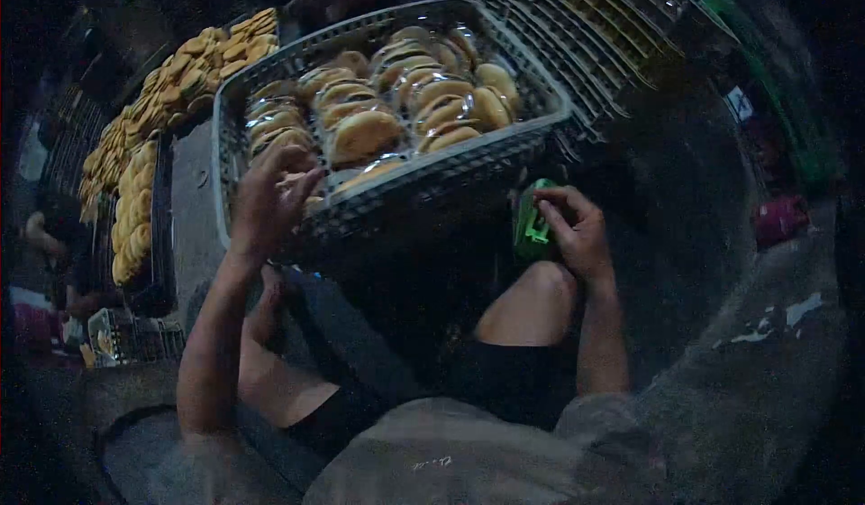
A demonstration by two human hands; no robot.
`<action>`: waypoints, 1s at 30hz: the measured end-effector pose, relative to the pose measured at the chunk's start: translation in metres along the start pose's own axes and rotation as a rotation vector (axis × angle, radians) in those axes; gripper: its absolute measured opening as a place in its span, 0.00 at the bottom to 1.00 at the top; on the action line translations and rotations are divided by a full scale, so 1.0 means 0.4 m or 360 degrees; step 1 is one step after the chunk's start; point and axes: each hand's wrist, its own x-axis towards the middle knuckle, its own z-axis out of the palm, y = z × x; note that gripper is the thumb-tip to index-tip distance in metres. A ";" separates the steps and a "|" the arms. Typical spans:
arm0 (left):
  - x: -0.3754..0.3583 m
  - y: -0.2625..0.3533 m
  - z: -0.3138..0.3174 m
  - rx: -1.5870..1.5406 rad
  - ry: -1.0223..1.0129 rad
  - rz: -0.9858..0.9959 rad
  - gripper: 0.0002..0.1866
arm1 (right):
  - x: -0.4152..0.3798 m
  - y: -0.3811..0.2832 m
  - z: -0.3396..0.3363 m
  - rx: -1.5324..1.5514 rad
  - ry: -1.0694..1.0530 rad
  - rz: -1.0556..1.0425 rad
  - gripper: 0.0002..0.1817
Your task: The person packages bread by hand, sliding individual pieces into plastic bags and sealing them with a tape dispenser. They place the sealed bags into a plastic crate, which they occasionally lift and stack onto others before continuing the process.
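Note:
A plastic crate (410,187) stands in front of me, filled with rows of round flat breads (365,136) in clear plastic bags. My left hand (277,190) is at the crate's near left corner, over the bagged breads there, with its fingers apart; whether it touches them is unclear. To the right of the crate, my right hand (573,226) is above my knee with thumb and fingers pinched together. Just beside its fingertips is a bright green object (538,217), and I cannot make out whether the fingers grip it.
Loose breads (194,72) lie piled at the upper left, with more in a tray (162,235) below. Stacked racks (577,27) stand at the upper right. Another person's arm (45,235) shows at the far left. A pink object (780,220) sits at the right.

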 end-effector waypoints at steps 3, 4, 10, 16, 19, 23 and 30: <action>-0.092 0.052 -0.027 0.0250 -0.0039 0.0131 0.13 | -0.102 0.062 -0.025 0.0080 0.0215 0.0330 0.10; -0.119 0.071 -0.036 0.0363 -0.0034 0.0167 0.13 | -0.135 0.067 -0.016 0.0125 0.0277 0.0456 0.10; -0.228 0.130 -0.013 0.0252 -0.0181 0.0346 0.14 | -0.304 0.083 0.087 -0.0187 0.0331 0.0084 0.12; -0.300 0.119 0.102 -0.0265 -0.0317 0.0300 0.12 | -0.294 0.069 -0.038 -0.0325 -0.0166 0.0329 0.13; -0.308 0.115 0.170 -0.0426 -0.0387 0.0233 0.11 | -0.191 0.042 -0.165 -0.0419 -0.0254 0.0343 0.16; -0.263 0.152 0.244 -0.0234 -0.0538 0.0279 0.10 | 0.049 0.161 -0.333 -0.0877 -0.0184 0.0206 0.19; -0.151 0.214 0.408 0.0123 -0.1140 0.0424 0.15 | 0.471 0.426 -0.497 -0.1309 0.0914 -0.0322 0.27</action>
